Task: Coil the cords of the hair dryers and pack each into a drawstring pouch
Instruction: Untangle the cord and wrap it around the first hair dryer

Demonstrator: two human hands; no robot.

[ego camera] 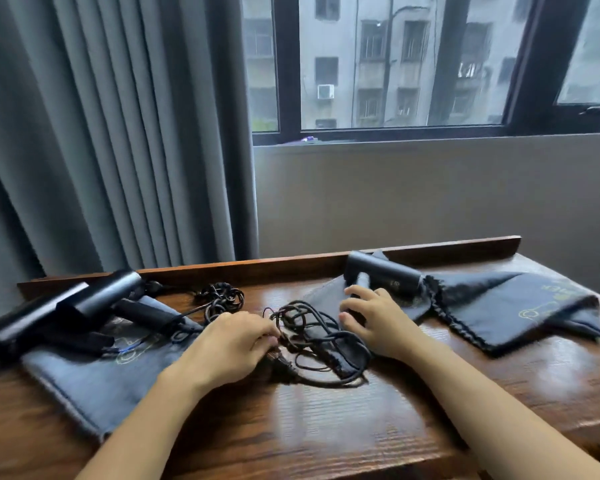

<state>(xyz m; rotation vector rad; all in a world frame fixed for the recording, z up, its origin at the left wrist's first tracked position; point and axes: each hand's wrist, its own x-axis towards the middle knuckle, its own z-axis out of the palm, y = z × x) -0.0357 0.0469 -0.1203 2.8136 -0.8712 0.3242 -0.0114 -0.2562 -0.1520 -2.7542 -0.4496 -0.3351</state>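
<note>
A loose black cord (321, 336) lies tangled on the wooden counter (343, 420) right in front of me, its plug end near my left hand (236, 344), which is curled shut around a bunch of its strands. My right hand (378, 320) rests with fingers spread over the handle of the hair dryer (383, 273) the cord belongs to; I cannot tell whether it grips or only steadies it. The cord looks thin, limp and springy, likely to snag on itself, so I judge it best gathered near the plug and looped hand over hand; the dryer seems rigid, smooth and fairly light, best held by its handle. I count three dryers: this one and two at far left (94, 299), with a second cord bundle (222, 297) between. Three dark drawstring pouches show: one under the left dryers (94, 379), one beneath the right dryer (326, 299), one at far right (520, 306).
</note>
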